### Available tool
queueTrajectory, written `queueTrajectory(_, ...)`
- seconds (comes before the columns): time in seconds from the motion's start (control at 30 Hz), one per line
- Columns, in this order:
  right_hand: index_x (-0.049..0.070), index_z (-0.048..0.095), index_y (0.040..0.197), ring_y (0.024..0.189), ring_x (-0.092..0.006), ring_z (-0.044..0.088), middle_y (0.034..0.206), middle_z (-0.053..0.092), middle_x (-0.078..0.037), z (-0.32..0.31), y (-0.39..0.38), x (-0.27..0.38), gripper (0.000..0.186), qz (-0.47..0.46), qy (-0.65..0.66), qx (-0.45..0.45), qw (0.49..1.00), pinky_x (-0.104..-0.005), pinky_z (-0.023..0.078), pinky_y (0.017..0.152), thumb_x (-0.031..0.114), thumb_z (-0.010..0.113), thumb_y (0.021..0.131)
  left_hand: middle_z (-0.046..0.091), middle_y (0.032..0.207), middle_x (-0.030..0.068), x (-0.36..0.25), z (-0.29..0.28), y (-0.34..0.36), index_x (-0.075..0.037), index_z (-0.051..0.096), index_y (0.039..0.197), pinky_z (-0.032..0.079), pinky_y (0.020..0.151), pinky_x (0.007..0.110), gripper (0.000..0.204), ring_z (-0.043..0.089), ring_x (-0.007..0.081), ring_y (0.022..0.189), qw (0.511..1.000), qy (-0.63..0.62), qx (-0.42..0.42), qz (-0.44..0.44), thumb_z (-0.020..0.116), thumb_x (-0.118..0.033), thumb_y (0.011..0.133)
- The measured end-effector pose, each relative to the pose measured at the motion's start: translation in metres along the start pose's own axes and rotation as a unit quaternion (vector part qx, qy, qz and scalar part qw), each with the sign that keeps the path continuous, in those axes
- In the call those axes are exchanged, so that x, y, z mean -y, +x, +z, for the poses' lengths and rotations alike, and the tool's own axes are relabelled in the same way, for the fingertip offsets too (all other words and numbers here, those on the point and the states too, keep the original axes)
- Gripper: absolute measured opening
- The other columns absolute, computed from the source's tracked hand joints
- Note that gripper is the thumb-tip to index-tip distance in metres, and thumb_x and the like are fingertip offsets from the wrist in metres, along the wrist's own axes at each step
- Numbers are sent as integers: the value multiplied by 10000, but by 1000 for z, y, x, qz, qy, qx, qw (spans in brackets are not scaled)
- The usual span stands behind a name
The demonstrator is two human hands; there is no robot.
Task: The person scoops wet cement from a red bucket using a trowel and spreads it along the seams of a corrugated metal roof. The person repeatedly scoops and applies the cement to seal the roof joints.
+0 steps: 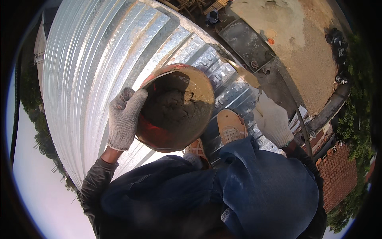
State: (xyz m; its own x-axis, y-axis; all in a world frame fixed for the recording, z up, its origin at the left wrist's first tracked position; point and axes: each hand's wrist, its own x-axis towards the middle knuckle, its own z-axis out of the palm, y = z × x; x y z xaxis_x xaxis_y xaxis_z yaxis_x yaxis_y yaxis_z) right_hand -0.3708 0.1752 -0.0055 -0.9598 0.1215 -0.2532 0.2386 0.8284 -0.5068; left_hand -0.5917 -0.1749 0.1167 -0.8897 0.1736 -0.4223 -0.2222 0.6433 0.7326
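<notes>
My left hand, in a pale knitted glove, grips the left rim of a round red bucket. Its thumb lies over the rim. Wet grey mortar fills the bottom, and dried tan residue coats the inner wall. To the right of the bucket, my right hand, gloved too, is closed around the handle of what looks like a trowel; its pointed tan blade reaches up and left. The glove hides most of the handle. My shoes show just below the bucket.
Ribbed silvery metal decking spreads under the bucket and to the left. Its edge curves down the right side, with a yard far below. Down there are a rectangular dark trough, a person and a tiled roof.
</notes>
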Motion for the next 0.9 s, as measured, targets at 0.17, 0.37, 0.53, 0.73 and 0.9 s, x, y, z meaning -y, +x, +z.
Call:
queueTrajectory(0.17, 24, 652, 1066, 856, -381, 737, 954, 696, -196, -46, -15, 13, 196, 7, 28, 27, 999, -483, 562, 708, 197, 696, 984, 580, 764, -67, -4, 8, 3, -71, 681, 838, 429, 638, 245, 323, 499, 26, 735, 1000, 3, -21, 2, 793, -291, 1048)
queueTrajectory(0.37, 59, 695, 1204, 863, -393, 737, 1039, 736, -194, -87, 32, 64, 344, -88, -41, 273, 957, -451, 582, 753, 334, 725, 999, 610, 723, -49, -20, 23, -9, -43, 690, 860, 476, 608, 258, 351, 560, 25, 712, 999, 27, 23, 22, 781, -321, 1054)
queueTrajectory(0.53, 84, 701, 1231, 825, -377, 737, 986, 757, -172, -41, 51, 25, 396, -441, 2, 88, 893, -451, 603, 768, 416, 716, 1016, 612, 697, -31, -24, 32, -20, -27, 706, 877, 476, 585, 261, 359, 565, 20, 702, 998, 49, 25, 39, 781, -334, 1050)
queueTrajectory(0.73, 59, 699, 1188, 809, -379, 744, 944, 759, -198, -39, 61, 89, 408, -275, 29, 326, 904, -442, 607, 769, 427, 727, 1014, 608, 692, -34, -14, 26, -21, -28, 704, 848, 467, 582, 259, 367, 541, 18, 690, 999, -1, -35, 15, 805, -331, 1028)
queueTrajectory(0.9, 30, 689, 1015, 806, -377, 734, 914, 702, -188, -46, 54, 96, 367, -247, 108, 362, 893, -477, 591, 748, 397, 701, 1019, 611, 714, -39, -14, 25, -12, -32, 700, 829, 477, 598, 260, 390, 544, 24, 701, 999, 3, -29, 19, 809, -353, 1022)
